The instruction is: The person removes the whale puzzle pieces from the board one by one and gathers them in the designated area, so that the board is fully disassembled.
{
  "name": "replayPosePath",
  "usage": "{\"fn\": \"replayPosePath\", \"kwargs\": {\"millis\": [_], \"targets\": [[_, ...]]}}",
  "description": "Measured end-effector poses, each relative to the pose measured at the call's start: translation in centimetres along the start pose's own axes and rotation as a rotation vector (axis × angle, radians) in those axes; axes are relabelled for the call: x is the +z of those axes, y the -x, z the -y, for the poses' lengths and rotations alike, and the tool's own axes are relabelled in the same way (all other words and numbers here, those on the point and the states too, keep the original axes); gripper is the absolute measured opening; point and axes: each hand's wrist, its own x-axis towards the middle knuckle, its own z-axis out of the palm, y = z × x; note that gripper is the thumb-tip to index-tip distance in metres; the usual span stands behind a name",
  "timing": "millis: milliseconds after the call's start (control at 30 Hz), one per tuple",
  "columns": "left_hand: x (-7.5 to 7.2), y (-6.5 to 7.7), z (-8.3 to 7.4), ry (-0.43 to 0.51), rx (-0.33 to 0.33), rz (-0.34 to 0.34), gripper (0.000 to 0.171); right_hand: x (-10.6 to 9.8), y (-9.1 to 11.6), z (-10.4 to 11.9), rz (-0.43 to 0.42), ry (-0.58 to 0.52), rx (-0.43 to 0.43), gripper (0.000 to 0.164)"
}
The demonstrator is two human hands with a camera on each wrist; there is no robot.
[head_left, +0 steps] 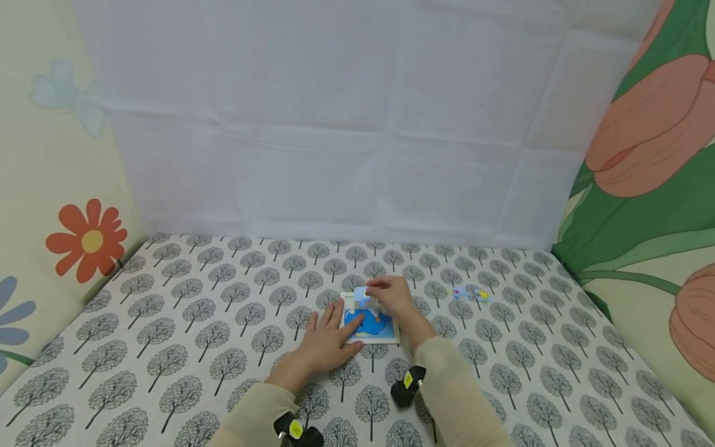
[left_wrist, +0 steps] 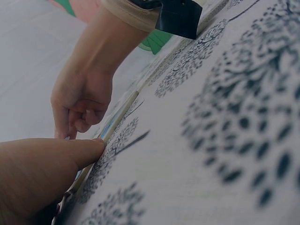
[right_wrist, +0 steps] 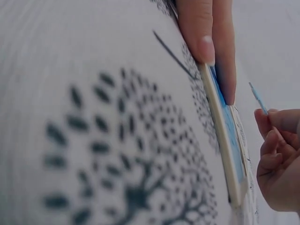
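Note:
A small flat puzzle board (head_left: 373,341) with a pale frame and a blue picture lies on the tree-print cloth. My left hand (head_left: 329,341) rests spread at its left side, one finger reaching onto the blue picture. The left thumb lies along the board's near edge. Over the far part of the board, my right hand (head_left: 393,299) pinches a light-blue puzzle piece (head_left: 360,297) between thumb and fingertips. In the right wrist view the thin piece (right_wrist: 258,97) appears edge-on, raised off the board (right_wrist: 221,136).
Loose puzzle pieces (head_left: 482,295) with yellow and pink details lie right of the board on the patterned cloth (head_left: 223,372). A white sheet (head_left: 335,124) hangs behind the table. Flower-print panels (head_left: 642,124) stand at both sides. Each wrist wears a black device (head_left: 408,386).

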Motion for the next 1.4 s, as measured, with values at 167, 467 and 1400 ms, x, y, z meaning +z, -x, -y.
{"fn": "replayPosePath", "kwargs": {"millis": [167, 467, 1400], "targets": [[0.2, -0.1, 0.0, -0.01, -0.01, 0.0, 0.053, -0.8, -0.1, -0.3, -0.008, -0.009, -0.019, 0.014], [0.2, 0.1, 0.0, 0.003, -0.01, -0.001, 0.053, -2.9, 0.0, -0.6, -0.054, 0.026, -0.007, 0.015], [0.1, 0.1, 0.0, 0.006, 0.009, -0.01, 0.053, -8.5, -0.9, -1.6, -0.165, 0.004, 0.073, 0.019]]}}
